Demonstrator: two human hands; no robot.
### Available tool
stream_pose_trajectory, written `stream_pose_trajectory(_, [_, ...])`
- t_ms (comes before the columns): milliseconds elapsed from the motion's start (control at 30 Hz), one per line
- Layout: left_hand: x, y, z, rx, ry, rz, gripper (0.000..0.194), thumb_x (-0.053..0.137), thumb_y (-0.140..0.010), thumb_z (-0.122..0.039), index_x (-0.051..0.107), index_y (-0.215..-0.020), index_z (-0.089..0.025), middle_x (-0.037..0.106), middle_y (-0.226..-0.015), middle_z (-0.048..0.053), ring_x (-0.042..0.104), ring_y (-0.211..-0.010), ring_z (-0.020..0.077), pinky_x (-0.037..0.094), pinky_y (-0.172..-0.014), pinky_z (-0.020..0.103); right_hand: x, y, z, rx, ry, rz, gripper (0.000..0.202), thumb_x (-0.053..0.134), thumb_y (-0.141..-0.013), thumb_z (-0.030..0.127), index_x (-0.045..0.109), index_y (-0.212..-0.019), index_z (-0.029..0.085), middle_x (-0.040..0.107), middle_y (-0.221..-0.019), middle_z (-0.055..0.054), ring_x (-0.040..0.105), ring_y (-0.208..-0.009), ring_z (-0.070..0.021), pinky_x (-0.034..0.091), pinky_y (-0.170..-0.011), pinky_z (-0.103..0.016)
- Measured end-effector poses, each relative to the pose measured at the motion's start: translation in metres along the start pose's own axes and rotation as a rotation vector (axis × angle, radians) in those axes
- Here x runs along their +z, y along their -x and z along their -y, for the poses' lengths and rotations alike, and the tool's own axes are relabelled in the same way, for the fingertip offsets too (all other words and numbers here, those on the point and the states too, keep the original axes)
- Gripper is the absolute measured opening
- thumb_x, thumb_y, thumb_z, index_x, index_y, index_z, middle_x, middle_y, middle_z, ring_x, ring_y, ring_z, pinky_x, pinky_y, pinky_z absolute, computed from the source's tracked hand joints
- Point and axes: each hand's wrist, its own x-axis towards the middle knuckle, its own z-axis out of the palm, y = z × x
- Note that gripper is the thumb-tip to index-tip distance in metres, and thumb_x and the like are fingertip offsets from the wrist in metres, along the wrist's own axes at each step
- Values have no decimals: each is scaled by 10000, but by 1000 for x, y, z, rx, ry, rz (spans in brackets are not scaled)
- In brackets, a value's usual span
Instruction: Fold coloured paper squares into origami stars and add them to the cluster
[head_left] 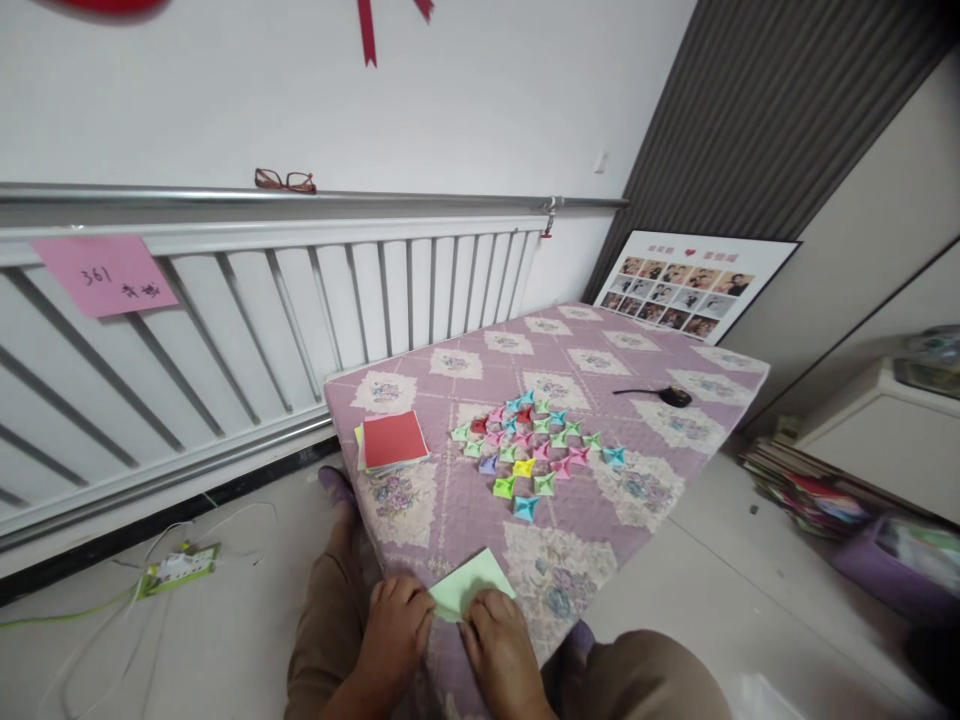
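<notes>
A light green sheet of paper [476, 578] lies near the close corner of the table, turned at an angle. My left hand [397, 618] is closed on its left corner, fingers curled. On the near edge, my right hand [501, 645] presses with bent fingers, covering part of the paper. Whether that edge is folded is hard to see under the fingers. Beyond the sheet sit several small folded paper pieces [523, 467] in rows, coloured blue, green, pink, red, yellow and purple. To their left is a stack of square paper [394, 440] with a red sheet on top.
A purple flowered cloth [420, 500] covers the table. A black object with a thin strap [675, 397] lies at the right, and a photo board [697, 285] leans at the far end. Left stands a white radiator [390, 300]; a power strip [178, 568] with cables is on the floor.
</notes>
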Motion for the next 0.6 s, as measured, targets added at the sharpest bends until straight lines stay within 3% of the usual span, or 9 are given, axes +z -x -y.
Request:
stream_pose_trajectory(267, [-10, -19, 4, -156, 74, 56, 143, 532, -862, -231, 643, -775, -213, 613, -883, 10, 532, -892, 187, 347, -822, 311, -7, -7, 1, 76, 70, -46, 158, 586, -867, 228, 622, -714, 216, 601, -798, -19, 544, -826, -196, 338, -782, -337])
stream_pose_trajectory(600, [-10, -30, 2, -234, 18, 127, 182, 523, -871, -288, 617, -743, -198, 615, -866, 15, 540, -891, 183, 329, -791, 292, -2, -14, 0, 139, 57, -125, 186, 636, -837, 267, 622, -657, 222, 615, -757, -12, 541, -778, -183, 287, -727, -313])
